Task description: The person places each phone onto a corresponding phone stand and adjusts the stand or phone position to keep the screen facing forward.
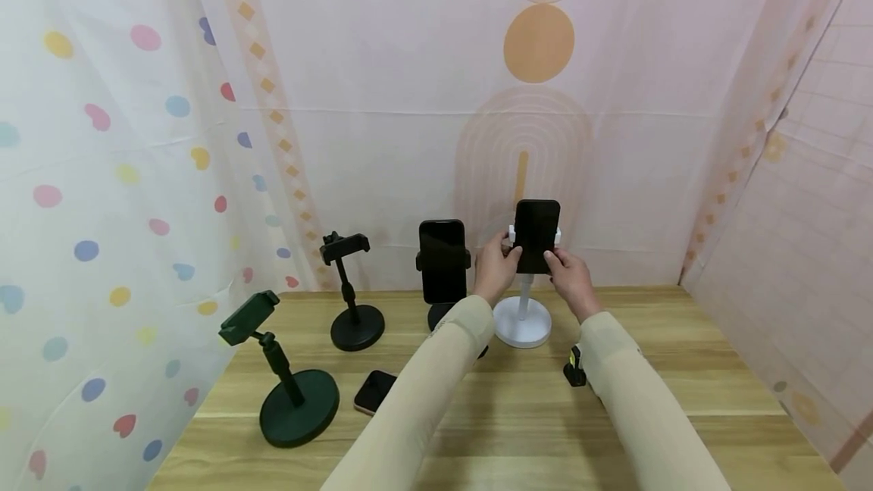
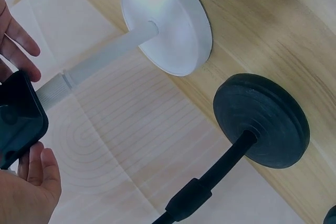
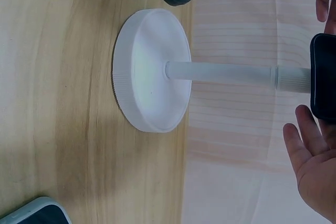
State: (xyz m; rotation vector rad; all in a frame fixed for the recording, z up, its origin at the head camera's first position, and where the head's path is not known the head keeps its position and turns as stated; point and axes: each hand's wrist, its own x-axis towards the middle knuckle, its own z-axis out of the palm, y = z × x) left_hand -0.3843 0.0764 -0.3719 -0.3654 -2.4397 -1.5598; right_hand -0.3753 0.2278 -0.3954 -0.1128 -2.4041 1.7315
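A black smartphone [image 1: 536, 237] stands upright in the white clamp of a phone stand, whose round white base [image 1: 522, 323] rests on the table. My left hand [image 1: 495, 270] holds the phone's left edge, thumb near its lower front and fingers behind by the clamp. On the opposite edge, my right hand [image 1: 574, 279] pinches the lower corner with its thumb on the front. In the right wrist view, the white pole [image 3: 226, 73] runs from the base up to the phone. The clamp is mostly hidden behind the phone.
Left of my hands, a second phone [image 1: 442, 260] sits in a black stand. Beyond it are a black stand [image 1: 358, 326] and a green stand [image 1: 298, 408]. One phone [image 1: 375, 391] lies near my left sleeve; another phone [image 3: 39, 214] lies right of the white base.
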